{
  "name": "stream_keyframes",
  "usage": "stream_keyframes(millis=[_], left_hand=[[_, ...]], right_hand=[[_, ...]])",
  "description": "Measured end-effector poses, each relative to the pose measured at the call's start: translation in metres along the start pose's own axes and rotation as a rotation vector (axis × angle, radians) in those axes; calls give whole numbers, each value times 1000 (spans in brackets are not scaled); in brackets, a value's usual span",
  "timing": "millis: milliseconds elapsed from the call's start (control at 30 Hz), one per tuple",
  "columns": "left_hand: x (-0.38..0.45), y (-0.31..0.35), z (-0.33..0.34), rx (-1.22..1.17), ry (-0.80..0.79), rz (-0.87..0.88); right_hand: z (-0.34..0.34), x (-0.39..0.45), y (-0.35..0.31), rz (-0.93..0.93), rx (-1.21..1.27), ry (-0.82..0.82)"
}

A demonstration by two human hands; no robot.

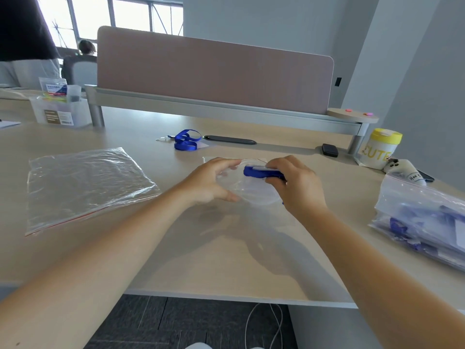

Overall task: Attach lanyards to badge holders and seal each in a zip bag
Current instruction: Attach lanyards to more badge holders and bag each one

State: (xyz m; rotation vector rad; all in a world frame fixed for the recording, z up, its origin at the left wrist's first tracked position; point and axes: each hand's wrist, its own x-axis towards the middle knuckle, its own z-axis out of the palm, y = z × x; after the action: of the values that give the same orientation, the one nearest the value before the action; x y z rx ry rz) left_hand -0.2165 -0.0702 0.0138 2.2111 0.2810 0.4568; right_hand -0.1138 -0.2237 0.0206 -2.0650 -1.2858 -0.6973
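Observation:
My right hand (pixel 294 182) grips a bunched blue lanyard (pixel 259 171) at the mouth of a small clear zip bag (pixel 254 192) in the middle of the desk. My left hand (pixel 214 182) holds that bag's left side, fingers curled over its edge. The badge holder is hard to tell apart from the clear plastic. A second blue lanyard (pixel 187 140) with a metal clip lies loose farther back. A large empty zip bag (pixel 85 185) lies flat at the left.
A large zip bag (pixel 422 220) with several blue lanyard packs sits at the right edge. A yellow-lidded tub (pixel 380 148), a small plush toy (pixel 405 170), and a black box (pixel 330 150) stand at the back right. A clear storage bin (pixel 60 109) stands back left, before the desk divider (pixel 214 76).

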Motion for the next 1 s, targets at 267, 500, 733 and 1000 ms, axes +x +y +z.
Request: stream_keyframes(millis=[267,500,733,1000], left_hand=[[4,3,3,36,165,99],[5,13,4,-110,254,127],[8,19,6,-259,309,69],[8,23,7,-389,369,60]], right_hand=[[2,2,-2,-60,-40,10],[-2,4,-2,103,152,-23],[-2,6,-5,71,252,39],[-5,3,-5,117,303,-42]])
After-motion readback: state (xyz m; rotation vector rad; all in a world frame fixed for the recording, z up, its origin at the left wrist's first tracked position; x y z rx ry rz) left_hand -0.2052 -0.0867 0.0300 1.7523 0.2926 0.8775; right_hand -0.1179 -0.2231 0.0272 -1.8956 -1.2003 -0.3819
